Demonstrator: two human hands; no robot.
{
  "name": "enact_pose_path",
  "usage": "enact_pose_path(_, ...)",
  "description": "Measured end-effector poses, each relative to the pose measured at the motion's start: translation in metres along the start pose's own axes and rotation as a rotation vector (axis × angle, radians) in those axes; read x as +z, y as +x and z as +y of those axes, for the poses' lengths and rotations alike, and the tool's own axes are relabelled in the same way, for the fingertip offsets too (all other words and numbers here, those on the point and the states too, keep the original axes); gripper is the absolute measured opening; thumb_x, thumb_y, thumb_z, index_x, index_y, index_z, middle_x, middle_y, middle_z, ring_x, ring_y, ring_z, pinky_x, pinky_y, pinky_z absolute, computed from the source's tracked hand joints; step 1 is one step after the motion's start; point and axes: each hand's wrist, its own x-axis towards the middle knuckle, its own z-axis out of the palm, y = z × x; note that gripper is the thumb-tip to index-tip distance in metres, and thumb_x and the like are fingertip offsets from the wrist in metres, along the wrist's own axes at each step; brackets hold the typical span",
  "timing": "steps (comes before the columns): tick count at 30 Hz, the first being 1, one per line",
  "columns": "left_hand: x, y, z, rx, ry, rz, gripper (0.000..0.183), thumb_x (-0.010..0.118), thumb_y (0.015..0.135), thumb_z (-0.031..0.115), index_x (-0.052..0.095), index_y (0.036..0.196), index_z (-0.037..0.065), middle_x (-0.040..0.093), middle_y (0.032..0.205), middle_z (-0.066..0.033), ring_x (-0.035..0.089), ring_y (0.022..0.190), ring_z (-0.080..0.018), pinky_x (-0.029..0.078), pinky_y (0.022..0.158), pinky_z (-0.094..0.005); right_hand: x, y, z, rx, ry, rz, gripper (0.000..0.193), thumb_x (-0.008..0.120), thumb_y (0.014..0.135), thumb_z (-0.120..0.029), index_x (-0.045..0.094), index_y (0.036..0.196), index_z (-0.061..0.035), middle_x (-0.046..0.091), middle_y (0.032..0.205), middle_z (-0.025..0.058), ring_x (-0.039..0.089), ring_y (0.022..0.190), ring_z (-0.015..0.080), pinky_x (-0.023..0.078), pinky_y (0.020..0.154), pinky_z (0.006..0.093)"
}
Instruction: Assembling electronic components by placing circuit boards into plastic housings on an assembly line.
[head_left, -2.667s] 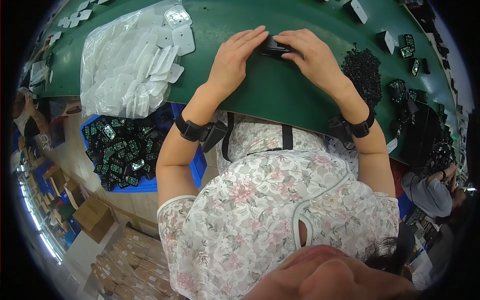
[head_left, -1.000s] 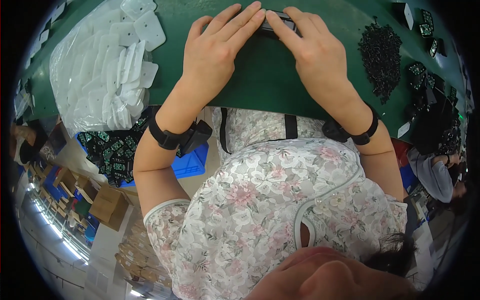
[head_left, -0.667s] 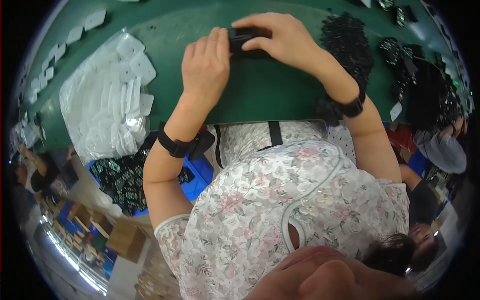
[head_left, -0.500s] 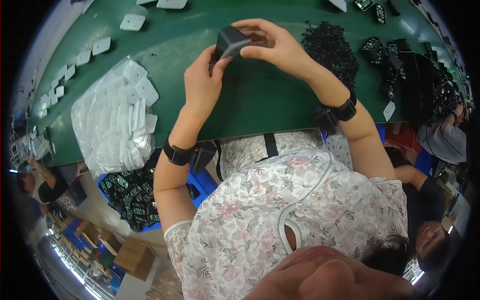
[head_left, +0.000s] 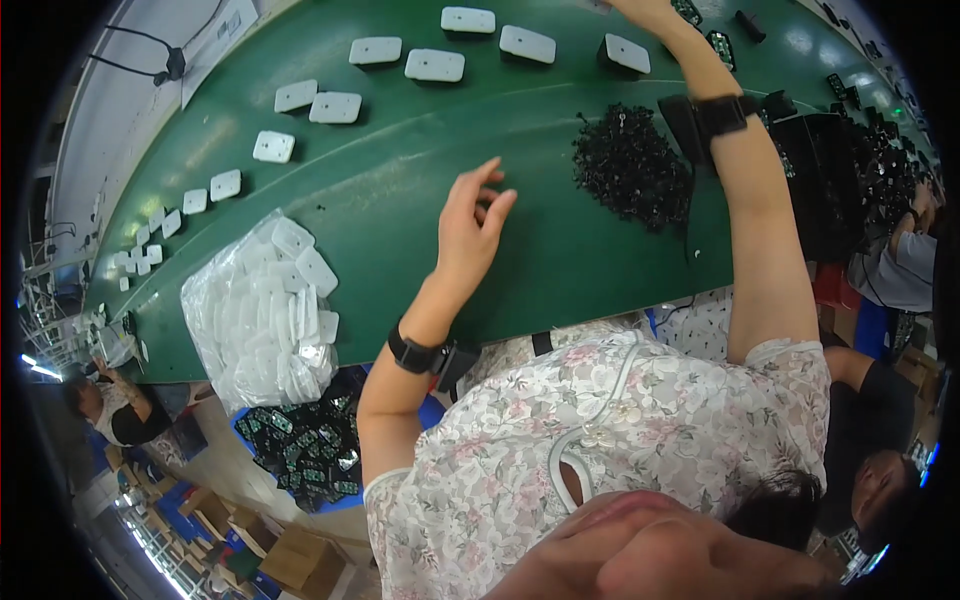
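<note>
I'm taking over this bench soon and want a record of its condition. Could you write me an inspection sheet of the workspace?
Surface: green table, a pale curved line running across it.
Job's things: white-topped blocks in a curving row; clear bag of white plates, left; pile of small black parts, right.
Clutter: loose circuit boards, upper right; blue bin of dark, green-flecked boards, below the table's edge.
Grippers: left hand empty, fingers loosely curled; right hand cut off by the picture's top edge, grip not clear.
Cables: black cable with a small block, upper left.
Surroundings: cardboard boxes, lower left; other people at both sides.
</note>
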Motion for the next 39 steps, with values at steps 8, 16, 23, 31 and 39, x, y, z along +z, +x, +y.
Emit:
enact_pose_path(8,0.000,-0.024,0.000,0.127,0.115,0.041,0.036,0.065,0.086,0.001,0.060,0.121,0.004,0.055,0.119,-0.0115,0.060,0.089,-0.0188,0.049,0.067,-0.0263,0.014,0.052,0.061,0.156,-0.229,-0.440,0.042,0.075,0.080,-0.033,0.069,0.108,-0.0022,0.073,0.095,0.0134,0.067,0.085,0.0228,0.053,0.078,0.0352)
enact_pose_path(16,0.014,-0.016,-0.002,0.187,0.156,-0.036,0.032,0.063,0.088,0.001,0.060,0.120,0.003,0.055,0.119,-0.0121,0.060,0.089,-0.0178,0.049,0.068,-0.0260,-0.025,0.008,0.066,0.082,-0.455,0.055,0.036,0.072,0.082,-0.028,0.068,0.110,-0.0055,0.070,0.100,0.0151,0.066,0.089,0.0243,0.053,0.078,0.0364)
enact_pose_path(23,-0.016,-0.025,-0.035,0.089,0.258,-0.003,0.029,0.058,0.091,-0.001,0.059,0.120,0.002,0.055,0.119,-0.0126,0.060,0.090,-0.0176,0.048,0.073,-0.0271,-0.079,-0.202,-0.153,-0.235,-0.131,0.507,0.019,0.065,0.092,-0.014,0.067,0.107,-0.0030,0.064,0.080,0.0024,0.053,0.067,0.0072,0.044,0.061,0.0238)
enact_pose_path(31,0.033,-0.054,0.066,0.025,-0.329,-0.995,0.029,0.065,0.088,0.007,0.062,0.116,0.001,0.065,0.106,-0.0108,0.063,0.085,-0.0175,0.050,0.073,-0.0293,-0.047,-0.438,-0.102,0.592,-0.210,0.826,0.017,0.058,0.097,-0.018,0.067,0.106,-0.0061,0.065,0.085,0.0019,0.057,0.071,0.0076,0.044,0.064,0.0189)
enact_pose_path(39,0.107,-0.072,0.013,-0.282,-0.365,-1.202,0.030,0.065,0.092,0.017,0.062,0.119,0.004,0.067,0.102,-0.0090,0.062,0.083,-0.0145,0.051,0.075,-0.0289,0.023,-0.512,-0.003,0.868,-0.634,-0.109,0.056,0.077,0.077,-0.040,0.062,0.119,-0.0060,0.064,0.112,0.0116,0.058,0.107,0.0268,0.048,0.089,0.0401)
